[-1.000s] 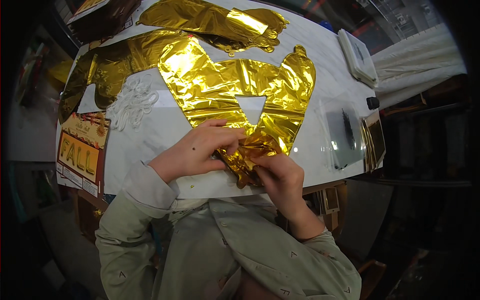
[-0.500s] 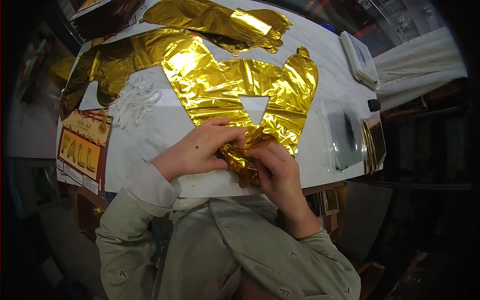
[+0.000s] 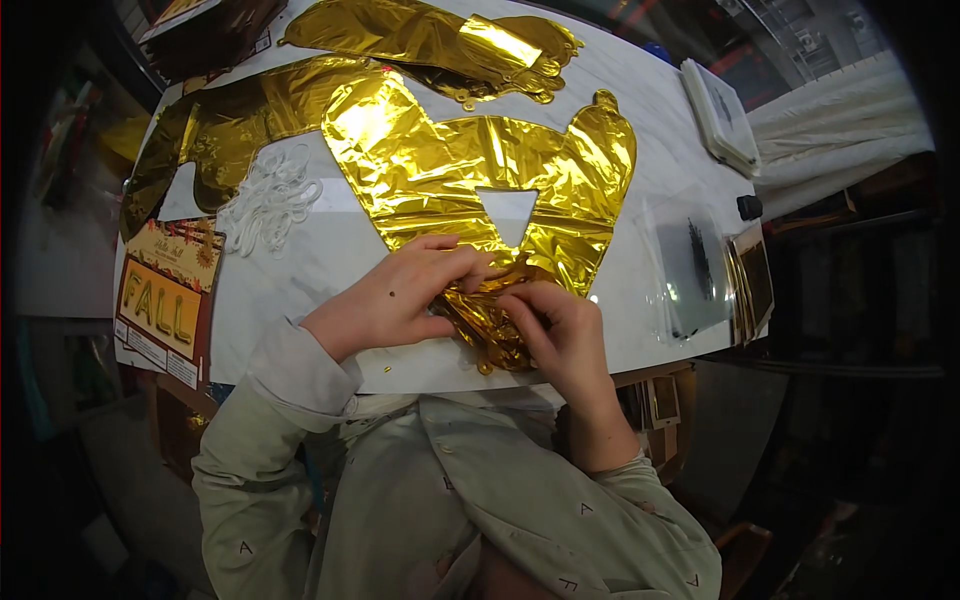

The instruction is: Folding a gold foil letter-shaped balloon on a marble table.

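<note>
A flat gold foil balloon (image 3: pixel 470 155) shaped like a letter A, with a triangular cut-out, lies in front of me. Its near end is crumpled and bunched between my hands. My left hand (image 3: pixel 392 292) presses in from the left, fingers curled over the bunched foil and thumb along its near side. From the right, my right hand (image 3: pixel 562 330) pinches the foil with thumb and forefinger, the other fingers folded in. The exact spot of the pinch is partly hidden behind the fingers.
More gold foil balloons (image 3: pixel 400 35) are stacked at the far edge, and one (image 3: pixel 270 105) lies at the left. A white string bundle (image 3: pixel 268 200) is near a printed card (image 3: pixel 165 305). Clear plastic sleeves (image 3: pixel 685 265) and a white tray (image 3: pixel 720 120) sit on the right.
My right hand has shifted slightly and turned, its thumb and forefinger now higher on the bunched foil. More of the crumpled near end shows. My left hand has barely moved.
</note>
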{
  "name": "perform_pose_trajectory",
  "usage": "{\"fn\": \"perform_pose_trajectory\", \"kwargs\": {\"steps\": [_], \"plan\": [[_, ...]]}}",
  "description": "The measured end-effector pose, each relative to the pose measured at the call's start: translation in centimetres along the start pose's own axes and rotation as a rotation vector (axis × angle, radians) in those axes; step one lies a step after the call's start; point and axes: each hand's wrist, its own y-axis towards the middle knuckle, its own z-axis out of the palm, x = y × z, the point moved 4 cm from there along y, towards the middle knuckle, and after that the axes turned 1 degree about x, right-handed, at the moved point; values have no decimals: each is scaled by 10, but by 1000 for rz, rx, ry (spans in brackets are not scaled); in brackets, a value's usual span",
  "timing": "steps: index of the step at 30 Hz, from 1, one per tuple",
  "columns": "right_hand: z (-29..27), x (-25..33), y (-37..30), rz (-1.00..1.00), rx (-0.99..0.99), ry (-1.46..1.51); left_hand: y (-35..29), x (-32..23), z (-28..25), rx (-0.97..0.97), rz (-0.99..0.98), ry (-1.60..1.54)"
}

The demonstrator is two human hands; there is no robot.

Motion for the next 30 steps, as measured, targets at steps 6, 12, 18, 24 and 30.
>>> {"fn": "perform_pose_trajectory", "kwargs": {"steps": [6, 12, 18, 24, 30], "plan": [[-16, -4, 17, 80, 166, 5, 0, -10, -3, -10, 50, 8], [-11, -11, 30, -34, 51, 99, -1, -6, 0, 8, 91, 65], [-19, 1, 29, -368, -282, -198, 2, -10, -3, 24, 29, 62], [-44, 19, -20, -545, -66, -246, -1, -9, -2, -65, 108, 50], [-33, 16, -46, -614, 21, -233, 2, -14, -4, -37, 89, 69]]}}
